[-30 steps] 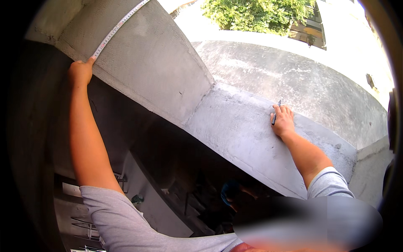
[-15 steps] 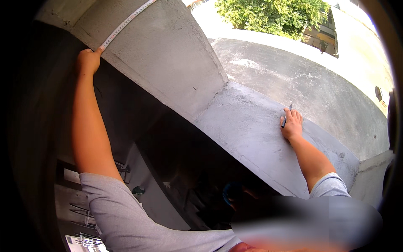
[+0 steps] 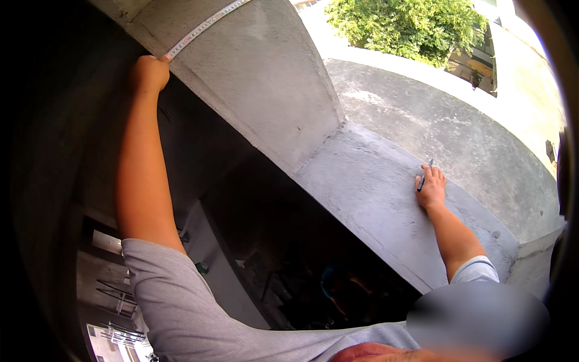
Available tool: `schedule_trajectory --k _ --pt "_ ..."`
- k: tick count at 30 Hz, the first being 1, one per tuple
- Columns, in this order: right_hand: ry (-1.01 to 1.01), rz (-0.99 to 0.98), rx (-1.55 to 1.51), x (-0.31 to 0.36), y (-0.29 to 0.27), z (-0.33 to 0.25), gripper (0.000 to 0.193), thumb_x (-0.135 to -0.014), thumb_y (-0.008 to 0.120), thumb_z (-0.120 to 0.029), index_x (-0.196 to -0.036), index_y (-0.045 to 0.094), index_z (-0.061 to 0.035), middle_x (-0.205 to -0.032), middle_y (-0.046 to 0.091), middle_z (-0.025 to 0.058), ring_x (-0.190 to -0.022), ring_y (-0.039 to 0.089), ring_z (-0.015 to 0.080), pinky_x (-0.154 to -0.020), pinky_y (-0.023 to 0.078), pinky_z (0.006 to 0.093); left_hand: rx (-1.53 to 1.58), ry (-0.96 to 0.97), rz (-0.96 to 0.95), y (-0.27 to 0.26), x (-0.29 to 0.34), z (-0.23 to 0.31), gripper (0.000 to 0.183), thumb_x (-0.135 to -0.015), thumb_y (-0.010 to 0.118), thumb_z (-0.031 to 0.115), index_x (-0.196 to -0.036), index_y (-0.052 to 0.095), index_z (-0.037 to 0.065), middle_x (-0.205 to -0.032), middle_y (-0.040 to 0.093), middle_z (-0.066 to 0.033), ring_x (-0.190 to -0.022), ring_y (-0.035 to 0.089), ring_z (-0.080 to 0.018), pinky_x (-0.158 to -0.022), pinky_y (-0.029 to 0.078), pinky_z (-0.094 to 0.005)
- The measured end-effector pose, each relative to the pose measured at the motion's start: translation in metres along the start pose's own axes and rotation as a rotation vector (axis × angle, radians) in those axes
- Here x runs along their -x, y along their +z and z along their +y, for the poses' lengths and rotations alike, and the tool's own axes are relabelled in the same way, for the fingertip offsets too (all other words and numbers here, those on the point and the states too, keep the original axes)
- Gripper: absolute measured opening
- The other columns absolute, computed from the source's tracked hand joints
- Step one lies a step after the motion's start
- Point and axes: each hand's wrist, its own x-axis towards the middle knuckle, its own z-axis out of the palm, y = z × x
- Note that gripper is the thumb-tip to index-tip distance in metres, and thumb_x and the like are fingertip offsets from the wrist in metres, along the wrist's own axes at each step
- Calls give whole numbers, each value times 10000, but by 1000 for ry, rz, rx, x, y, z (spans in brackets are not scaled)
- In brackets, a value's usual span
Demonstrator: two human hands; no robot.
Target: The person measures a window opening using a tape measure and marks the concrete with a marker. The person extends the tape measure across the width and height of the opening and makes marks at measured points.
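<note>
At the upper left, my left hand [image 3: 151, 73] is raised to the edge of a grey concrete wall face [image 3: 259, 78]. Its fingers are closed on the end of a tape measure [image 3: 202, 27], whose white blade runs up and right across the concrete, out of the picture. My right hand [image 3: 432, 188] rests on the grey concrete sill [image 3: 362, 181], near its outer edge. Between its thumb and fingers sits a slim, dark pen-like tool [image 3: 421, 183], its thin tip pointing away from me. The tape's case is out of view.
Beyond the sill lies a lower grey concrete ledge [image 3: 416, 105], with a green tree [image 3: 410, 27] past it. Below the sill is a dark interior with a blue curved thing [image 3: 327, 282], hard to make out. Metal racks [image 3: 120, 298] stand at the lower left.
The view has turned slightly, so the concrete and both hands appear farther right. Both hands keep their places on the concrete and their holds.
</note>
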Motion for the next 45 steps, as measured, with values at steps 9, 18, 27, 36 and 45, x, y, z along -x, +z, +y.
schedule_trajectory --k 9,18,27,36,45 --pt "10 6 2 2 1 0 455 -999 635 -259 -1429 605 -112 -1408 623 168 -1424 491 371 -1249 321 496 38 -16 -17 4 -6 -2 525 -1006 679 537 -1092 798 33 -1117 789 -218 -1073 756 -405 -893 586 -489" --pt "9 22 4 5 -5 -4 451 -993 643 -261 -1415 606 -108 -1398 630 185 -1412 509 386 -1236 343 498 254 212 57 19 -7 -19 504 -1014 712 451 -866 721 -31 -802 726 -231 -754 708 -393 -688 537 -487" --pt "6 40 -7 7 -3 -6 453 -998 645 -259 -1417 606 -91 -1408 623 198 -1412 500 399 -1228 356 490 441 248 6 21 -12 -29 464 -1003 754 370 -802 673 -40 -698 662 -183 -635 619 -273 -625 494 -448" --pt "-55 211 -358 -31 -10 -34 432 -1068 639 -295 -1447 625 -90 -1326 710 177 -1277 642 372 -1106 492 453 301 182 4 10 -5 -23 461 -996 719 412 -856 719 -28 -820 733 -237 -782 723 -404 -705 539 -483" --pt "-545 216 -1471 -174 -148 -352 377 -1029 682 -293 -1243 745 11 -1035 786 125 -959 734 187 -905 563 322 420 266 105 33 -14 -35 511 -990 772 385 -731 613 -26 -636 593 -156 -587 533 -243 -602 460 -446"
